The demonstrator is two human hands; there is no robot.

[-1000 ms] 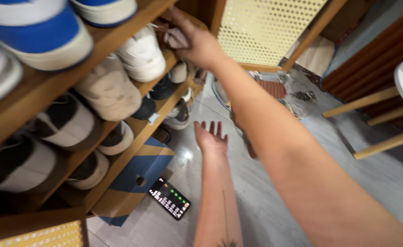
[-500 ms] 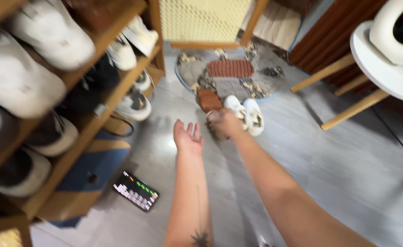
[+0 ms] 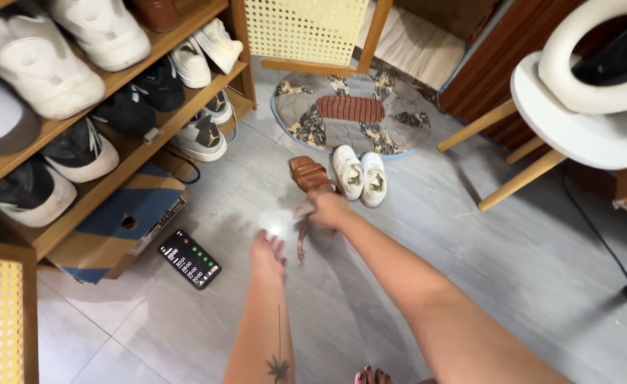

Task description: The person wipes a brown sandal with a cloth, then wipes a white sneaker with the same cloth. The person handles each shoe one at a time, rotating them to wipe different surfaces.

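My right hand (image 3: 328,210) is closed on a brown sandal (image 3: 301,245) that hangs edge-on just above the grey tiled floor. A matching brown sandal (image 3: 308,173) lies flat on the floor just beyond that hand, beside a pair of white sneakers (image 3: 360,175). My left hand (image 3: 266,253) is stretched out low over the floor with its fingers apart, holding nothing, a little left of the hanging sandal.
A wooden shoe rack (image 3: 150,53) full of white and black sneakers fills the left side. Under it sits a blue and brown cardboard box (image 3: 118,217), with a lit phone (image 3: 189,259) on the floor beside it. A round patterned mat (image 3: 349,110) and a white stool (image 3: 583,121) lie farther off.
My right hand has come down from the upper shelf of the rack to the floor near the white sneakers, with the brown sandal in it. The view has tilted downward.
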